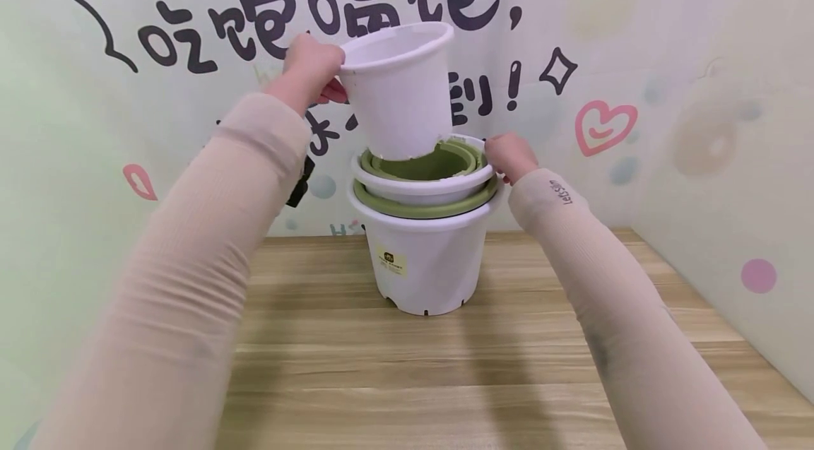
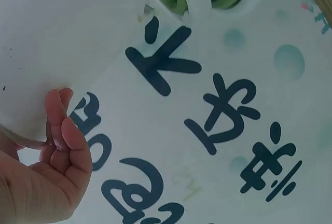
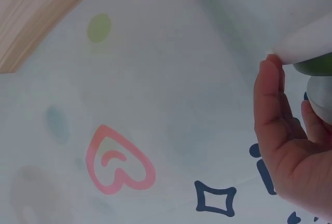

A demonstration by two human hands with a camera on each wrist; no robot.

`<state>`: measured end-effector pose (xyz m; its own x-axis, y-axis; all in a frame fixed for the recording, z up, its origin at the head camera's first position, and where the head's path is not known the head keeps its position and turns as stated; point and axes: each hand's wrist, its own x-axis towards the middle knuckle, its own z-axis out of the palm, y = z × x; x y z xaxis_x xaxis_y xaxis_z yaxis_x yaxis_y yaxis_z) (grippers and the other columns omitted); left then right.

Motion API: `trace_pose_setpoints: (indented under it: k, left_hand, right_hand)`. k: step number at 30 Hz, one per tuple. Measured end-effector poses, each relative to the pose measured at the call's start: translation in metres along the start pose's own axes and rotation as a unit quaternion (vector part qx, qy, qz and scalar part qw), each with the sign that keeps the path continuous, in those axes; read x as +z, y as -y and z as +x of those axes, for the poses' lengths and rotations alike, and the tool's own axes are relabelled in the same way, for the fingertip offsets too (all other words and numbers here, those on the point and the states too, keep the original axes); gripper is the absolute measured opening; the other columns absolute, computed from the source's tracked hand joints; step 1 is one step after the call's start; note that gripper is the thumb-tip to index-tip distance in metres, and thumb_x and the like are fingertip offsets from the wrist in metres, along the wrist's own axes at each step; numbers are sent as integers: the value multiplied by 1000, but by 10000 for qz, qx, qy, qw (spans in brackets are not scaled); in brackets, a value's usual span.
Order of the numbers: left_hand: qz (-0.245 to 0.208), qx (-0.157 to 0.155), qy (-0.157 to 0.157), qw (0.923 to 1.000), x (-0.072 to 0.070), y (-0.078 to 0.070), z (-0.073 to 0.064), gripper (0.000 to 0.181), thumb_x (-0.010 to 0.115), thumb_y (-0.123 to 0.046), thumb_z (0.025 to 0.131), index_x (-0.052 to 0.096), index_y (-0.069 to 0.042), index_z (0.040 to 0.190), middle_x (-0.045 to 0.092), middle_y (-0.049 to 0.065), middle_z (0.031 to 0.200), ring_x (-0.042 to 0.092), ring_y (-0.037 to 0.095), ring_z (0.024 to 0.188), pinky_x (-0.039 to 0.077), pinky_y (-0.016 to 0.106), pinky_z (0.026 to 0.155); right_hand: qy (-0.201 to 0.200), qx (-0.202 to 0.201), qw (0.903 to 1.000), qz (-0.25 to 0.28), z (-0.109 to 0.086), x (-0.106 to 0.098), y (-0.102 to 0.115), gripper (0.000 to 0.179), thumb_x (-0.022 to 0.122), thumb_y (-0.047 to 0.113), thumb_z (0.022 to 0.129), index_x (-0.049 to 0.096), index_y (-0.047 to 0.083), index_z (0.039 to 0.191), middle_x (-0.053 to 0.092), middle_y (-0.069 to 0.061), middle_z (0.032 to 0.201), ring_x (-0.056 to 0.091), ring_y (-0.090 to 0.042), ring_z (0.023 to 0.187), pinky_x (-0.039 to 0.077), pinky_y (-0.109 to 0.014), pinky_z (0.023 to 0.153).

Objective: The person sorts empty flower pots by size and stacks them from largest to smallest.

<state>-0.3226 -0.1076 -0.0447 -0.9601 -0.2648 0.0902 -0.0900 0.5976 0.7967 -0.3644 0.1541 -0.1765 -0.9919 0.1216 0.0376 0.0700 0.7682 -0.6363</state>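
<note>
A white flowerpot (image 1: 400,107) hangs slightly tilted over a stack of nested pots, its bottom overlapping the top of the stack. My left hand (image 1: 311,68) pinches its left rim; in the left wrist view the curled fingers (image 2: 70,146) lie against its wall. In the stack, a green pot (image 1: 473,157) sits inside a white pot (image 1: 413,187). Below them a second green pot (image 1: 426,211) shows its rim inside a large white pot (image 1: 439,259). With curled fingers, my right hand (image 1: 511,157) holds the upper white pot's right rim.
The stack stands on a wood-grain table (image 1: 381,379) near its back edge. Behind it is a pale wall (image 1: 687,26) with dark lettering and a pink heart. The large pot bears a yellowish label (image 1: 391,261) and has notches along its base.
</note>
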Motion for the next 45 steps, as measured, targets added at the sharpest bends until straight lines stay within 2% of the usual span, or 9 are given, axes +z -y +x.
trace_pose_setpoints:
  k: [5,11,19,30,34,39,42,45]
  left_hand:
    - [168,103,25,9998,14,0,1,42,36,-19,89,45,-6,128,54,-1,42,61,10,48,50,24,54]
    - [207,264,23,9994,27,3,-1,38,37,-19,88,48,-6,122,58,2,56,63,12,53,49,25,55]
    - [681,514,0,9964,40,12,-1,31,39,-20,87,53,-3,109,58,4,58,63,13,55,49,25,54]
    - [750,624,122,9952,58,31,1,30,39,-20,86,52,-4,109,62,10,78,62,14,59,44,22,49]
    - [741,661,137,9950,66,40,4,33,40,-21,86,55,-2,109,63,11,81,64,17,64,44,23,51]
    - [775,640,195,9947,73,48,5,36,41,-21,86,55,-1,113,66,14,92,67,21,75,45,22,52]
    - [770,689,183,9945,76,51,4,38,41,-20,86,54,-1,116,67,15,95,68,21,74,47,20,53]
    - [884,747,172,9931,79,53,4,36,42,-20,86,55,0,113,68,15,92,68,19,70,47,19,55]
  right_hand:
    - [-20,-44,9999,-113,0,0,0,22,29,19,90,41,10,75,42,-7,72,47,-21,65,44,-26,51]
    - [6,-63,9998,-207,-1,0,1,24,28,19,92,43,9,77,43,-8,73,49,-22,65,44,-26,52]
    - [35,-5,10000,-21,-3,0,1,23,28,19,91,43,9,76,42,-7,72,50,-24,70,44,-26,53]
    - [42,-27,10000,-81,-1,0,1,25,27,20,93,42,9,77,43,-7,72,51,-25,72,44,-26,52]
    - [42,-22,9999,-97,0,1,0,26,27,21,93,43,9,77,43,-7,71,51,-26,71,44,-26,51]
    - [81,-39,9999,-77,0,1,0,26,27,22,93,43,9,78,43,-6,70,50,-25,70,44,-26,51]
    - [91,-59,9999,-119,1,1,0,27,26,23,94,44,9,79,43,-6,70,49,-23,67,44,-26,51]
    - [122,-30,9999,-117,2,1,-1,28,26,24,94,45,9,81,43,-7,72,47,-22,66,44,-27,52]
